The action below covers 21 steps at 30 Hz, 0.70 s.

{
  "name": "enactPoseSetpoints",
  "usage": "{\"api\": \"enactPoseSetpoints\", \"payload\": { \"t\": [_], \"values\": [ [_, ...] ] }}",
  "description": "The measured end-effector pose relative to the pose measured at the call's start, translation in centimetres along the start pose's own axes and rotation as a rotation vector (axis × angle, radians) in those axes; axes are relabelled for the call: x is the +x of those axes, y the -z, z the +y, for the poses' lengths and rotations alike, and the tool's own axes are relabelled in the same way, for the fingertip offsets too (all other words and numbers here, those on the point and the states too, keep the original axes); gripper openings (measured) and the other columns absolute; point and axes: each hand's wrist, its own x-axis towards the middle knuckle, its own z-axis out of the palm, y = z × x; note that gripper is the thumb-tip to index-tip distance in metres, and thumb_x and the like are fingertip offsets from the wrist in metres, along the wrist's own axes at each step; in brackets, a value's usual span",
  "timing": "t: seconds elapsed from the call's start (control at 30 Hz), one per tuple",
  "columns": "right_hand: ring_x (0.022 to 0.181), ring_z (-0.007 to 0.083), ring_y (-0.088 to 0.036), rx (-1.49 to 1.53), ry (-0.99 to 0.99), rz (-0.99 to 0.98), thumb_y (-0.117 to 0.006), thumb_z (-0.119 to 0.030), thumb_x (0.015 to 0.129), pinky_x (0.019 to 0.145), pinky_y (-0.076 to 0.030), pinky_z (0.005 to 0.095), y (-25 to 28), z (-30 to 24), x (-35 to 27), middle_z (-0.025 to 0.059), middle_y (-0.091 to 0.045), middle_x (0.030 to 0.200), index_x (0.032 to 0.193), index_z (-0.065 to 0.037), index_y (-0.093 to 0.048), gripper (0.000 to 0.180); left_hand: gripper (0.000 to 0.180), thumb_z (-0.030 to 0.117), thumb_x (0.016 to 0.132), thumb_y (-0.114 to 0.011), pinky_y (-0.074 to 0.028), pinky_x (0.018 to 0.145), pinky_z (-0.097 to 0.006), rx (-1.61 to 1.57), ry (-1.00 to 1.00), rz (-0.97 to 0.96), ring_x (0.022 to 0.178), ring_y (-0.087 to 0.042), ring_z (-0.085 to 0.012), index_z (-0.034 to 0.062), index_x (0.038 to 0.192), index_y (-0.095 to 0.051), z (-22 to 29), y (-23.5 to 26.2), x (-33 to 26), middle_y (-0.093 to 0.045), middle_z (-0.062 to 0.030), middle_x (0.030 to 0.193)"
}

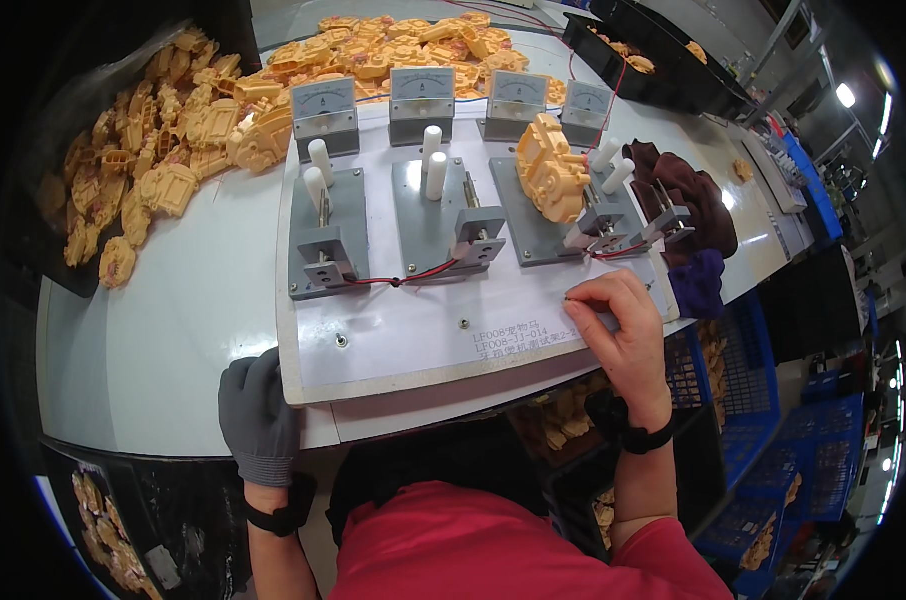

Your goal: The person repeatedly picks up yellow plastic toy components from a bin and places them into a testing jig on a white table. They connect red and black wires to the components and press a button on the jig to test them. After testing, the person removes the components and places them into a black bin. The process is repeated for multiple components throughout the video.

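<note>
My left hand (pixel 260 412), in a grey glove, rests at the table's front edge beside the white board's (pixel 393 375) near left corner. Its fingers are curled, and whatever they might hold is hidden. My bare right hand (pixel 623 335) is over the board's front right, thumb and forefinger pinched around something too small to make out. Beyond it, an orange plastic gear housing (pixel 553 170) stands on a grey fixture plate (pixel 543 240), against white posts and a metal clamp block (pixel 601 232). Neither hand touches the housing. Another grey fixture (pixel 443 225) and a left fixture (pixel 353 215) hold no housing.
Several dial meters (pixel 421 95) line the board's back. Orange housings pile up behind them (pixel 393 45) and spill from a black bin (pixel 18 200) at left. Red and black wires (pixel 398 282) join the fixtures. Dark cloths (pixel 688 190) lie at right; blue crates (pixel 813 445) stand below.
</note>
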Motion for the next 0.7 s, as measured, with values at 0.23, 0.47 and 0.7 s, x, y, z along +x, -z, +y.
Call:
{"api": "enactPoseSetpoints", "payload": {
  "t": [0.23,0.47,0.7],
  "values": [
    [0.081,0.0207,-0.062,0.003,-0.005,-0.003,-0.072,-0.002,0.085,0.073,-0.051,0.0292,0.01,-0.09,0.02,0.0093,-0.060,0.090,0.094,0.000,-0.066,0.011,0.041,0.032,0.087,-0.066,-0.048,0.084,-0.041,-0.003,0.004,0.000,0.096,-0.059,-0.0353,0.0017,0.115,-0.064,-0.17,-0.10,0.00,-0.060,-0.0167,0.101],
    [0.078,0.0241,-0.061,0.031,-0.022,0.048,-0.074,-0.002,0.081,0.070,-0.049,0.0339,-0.22,-0.44,0.15,0.0082,-0.061,0.083,0.091,-0.002,-0.068,0.012,0.041,0.032,0.088,-0.066,-0.048,0.084,-0.041,-0.011,0.002,0.001,0.096,-0.059,-0.0351,0.0018,0.115,-0.064,-0.12,-0.09,0.00,-0.061,-0.0166,0.102],
    [0.081,0.0252,-0.060,0.028,-0.021,0.037,-0.072,-0.003,0.083,0.072,-0.048,0.0347,-0.06,-0.64,0.16,0.0088,-0.061,0.084,0.093,-0.002,-0.069,0.010,0.041,0.032,0.087,-0.066,-0.049,0.085,-0.041,-0.022,0.019,-0.006,0.097,-0.060,-0.0347,0.0023,0.115,-0.064,-0.16,-0.05,-0.12,-0.060,-0.0164,0.102]
  ]
}}
